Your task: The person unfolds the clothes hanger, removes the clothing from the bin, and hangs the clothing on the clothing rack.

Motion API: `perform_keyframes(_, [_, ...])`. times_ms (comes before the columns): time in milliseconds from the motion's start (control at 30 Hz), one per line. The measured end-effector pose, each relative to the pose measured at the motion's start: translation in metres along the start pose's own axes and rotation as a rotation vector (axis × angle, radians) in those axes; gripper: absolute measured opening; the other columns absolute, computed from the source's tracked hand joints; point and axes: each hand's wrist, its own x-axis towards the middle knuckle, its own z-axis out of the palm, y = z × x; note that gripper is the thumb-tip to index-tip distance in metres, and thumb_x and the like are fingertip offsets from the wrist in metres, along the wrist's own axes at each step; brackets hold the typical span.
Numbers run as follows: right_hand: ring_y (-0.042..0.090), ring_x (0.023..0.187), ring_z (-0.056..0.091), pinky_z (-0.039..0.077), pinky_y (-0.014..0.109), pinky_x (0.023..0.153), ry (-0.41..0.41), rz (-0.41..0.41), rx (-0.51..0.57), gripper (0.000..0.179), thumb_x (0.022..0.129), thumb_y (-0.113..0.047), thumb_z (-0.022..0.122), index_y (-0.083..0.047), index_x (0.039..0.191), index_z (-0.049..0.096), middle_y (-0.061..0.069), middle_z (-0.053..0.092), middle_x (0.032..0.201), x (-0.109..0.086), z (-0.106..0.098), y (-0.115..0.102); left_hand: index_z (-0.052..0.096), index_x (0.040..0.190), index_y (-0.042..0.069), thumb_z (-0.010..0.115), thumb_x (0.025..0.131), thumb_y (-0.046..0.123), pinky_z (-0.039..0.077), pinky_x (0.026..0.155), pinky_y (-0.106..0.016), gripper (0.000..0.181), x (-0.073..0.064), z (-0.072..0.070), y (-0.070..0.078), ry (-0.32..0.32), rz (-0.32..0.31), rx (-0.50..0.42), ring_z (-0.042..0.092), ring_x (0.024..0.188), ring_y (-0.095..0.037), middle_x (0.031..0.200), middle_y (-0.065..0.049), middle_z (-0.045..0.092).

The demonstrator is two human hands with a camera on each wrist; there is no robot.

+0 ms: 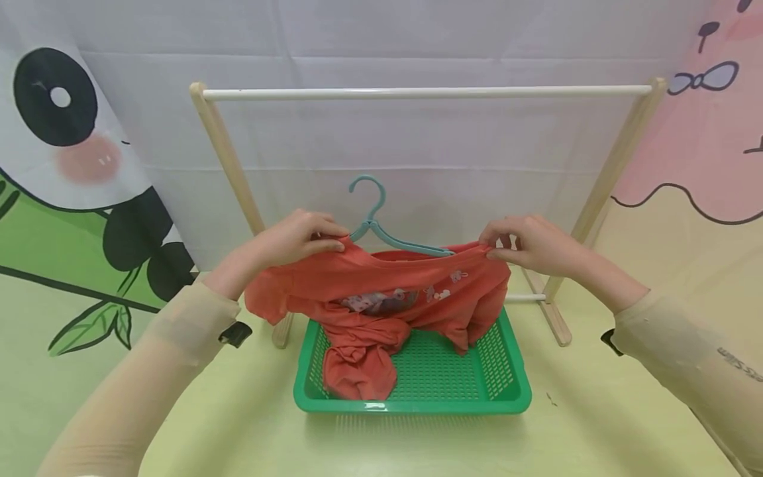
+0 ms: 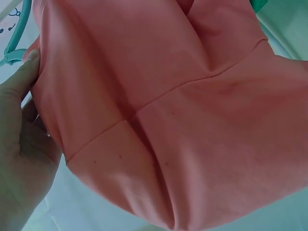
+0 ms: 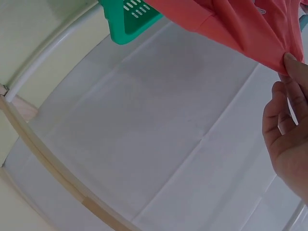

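Observation:
A coral-red T-shirt [image 1: 411, 278] with small printed figures on its front is stretched between both hands. The left hand [image 1: 298, 237] pinches its shoulder on the left, beside the neckline. At the opposite shoulder, the right hand [image 1: 533, 244] pinches the cloth between thumb and fingers. A light-blue hanger [image 1: 381, 228] sits in the neck opening with its hook pointing up; its right arm shows at the collar, while its left end is hidden by cloth and hand. The shirt's lower part droops, bunched, into a green basket [image 1: 411, 406]. In the left wrist view, a sleeve [image 2: 192, 144] fills most of the picture.
Behind the basket stands a clothes rack with a white rail [image 1: 429, 93] and wooden legs [image 1: 229, 159]. The basket rests on a pale yellow-green table [image 1: 411, 447]. A white cloth backdrop [image 1: 417, 33] hangs at the back, with cartoon prints on either side.

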Motion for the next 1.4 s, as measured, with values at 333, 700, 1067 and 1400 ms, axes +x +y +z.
perform_keyframes(333, [0.005,0.074,0.054,0.046,0.022,0.061,0.001,-0.017,-0.003,0.017,0.088,-0.007,0.073,-0.019,0.099,0.070,-0.010,0.066,0.085,0.010,-0.002,-0.008,0.073,0.119,0.011,0.067,0.094,0.015,0.052,0.075,-0.029,0.026,0.002,-0.001,0.005,0.021,0.000,0.005,0.065,0.087,-0.012,0.100,-0.002,0.070])
perform_keyframes(700, [0.007,0.077,0.055,0.047,0.024,0.062,0.001,-0.009,0.007,0.014,0.091,-0.012,0.070,-0.020,0.102,0.070,-0.006,0.068,0.089,0.029,-0.001,-0.019,0.072,0.121,0.010,0.065,0.095,0.017,0.049,0.071,-0.027,0.027,0.006,-0.002,0.004,0.037,-0.002,0.002,0.062,0.081,-0.011,0.095,-0.002,0.069])
perform_keyframes(1067, [0.006,0.082,0.059,0.050,0.025,0.068,-0.013,-0.043,0.032,0.022,0.093,-0.012,0.068,-0.025,0.111,0.071,-0.012,0.073,0.104,0.049,-0.001,-0.035,0.072,0.121,0.011,0.065,0.096,0.016,0.052,0.077,-0.032,0.027,0.010,-0.003,0.008,0.050,0.000,0.013,0.066,0.089,-0.014,0.101,-0.003,0.072])
perform_keyframes(1400, [0.009,0.089,0.063,0.053,0.029,0.071,0.011,-0.036,0.073,0.031,0.092,-0.009,0.069,-0.018,0.122,0.068,-0.004,0.072,0.100,0.055,0.001,-0.036,0.074,0.116,0.008,0.067,0.095,0.015,0.052,0.076,-0.034,0.024,0.012,-0.002,0.005,0.111,0.039,0.043,0.066,0.086,-0.016,0.097,-0.004,0.073])
